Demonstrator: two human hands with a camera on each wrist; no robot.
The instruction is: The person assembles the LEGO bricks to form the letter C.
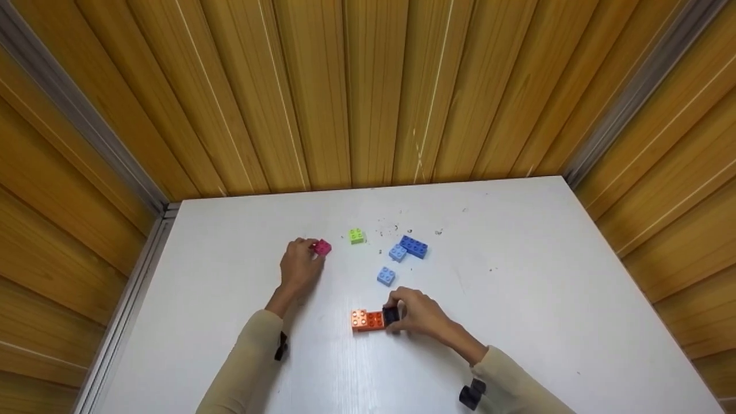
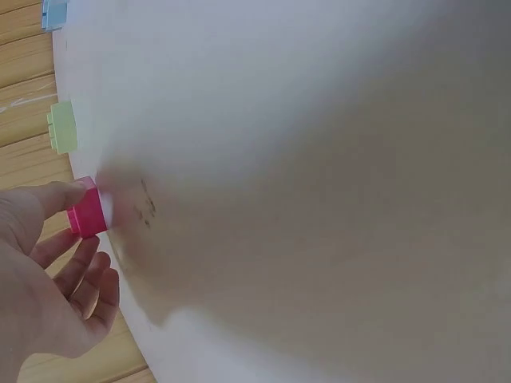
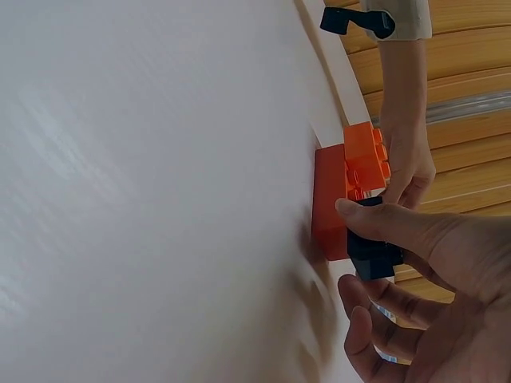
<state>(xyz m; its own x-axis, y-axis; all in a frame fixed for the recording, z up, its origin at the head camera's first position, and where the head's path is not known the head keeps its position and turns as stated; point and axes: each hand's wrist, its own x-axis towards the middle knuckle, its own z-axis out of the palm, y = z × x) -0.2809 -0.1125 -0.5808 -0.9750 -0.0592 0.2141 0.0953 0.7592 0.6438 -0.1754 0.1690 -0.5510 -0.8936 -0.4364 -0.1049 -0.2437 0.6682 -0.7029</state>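
Observation:
My left hand (image 1: 299, 264) pinches a magenta toy building brick (image 1: 323, 247) between thumb and fingers; the left wrist view shows that brick (image 2: 88, 209) near the tabletop. With my right hand (image 1: 424, 312) I hold a black brick (image 1: 390, 315) by its sides. It sits at the right end of a longer red-orange brick (image 3: 327, 203), which lies on the table. An orange brick (image 1: 359, 319) is stacked on the left end of that long brick. Studs of the long brick show between the orange and black ones.
On the white table (image 1: 517, 276), a lime green brick (image 1: 356, 236) lies beyond the magenta one. Light blue bricks, one nearer (image 1: 386, 276) and one farther (image 1: 397, 252), lie right of it; the farther touches a dark blue brick (image 1: 414, 246). Yellow wood-look panels (image 1: 368, 98) enclose the table.

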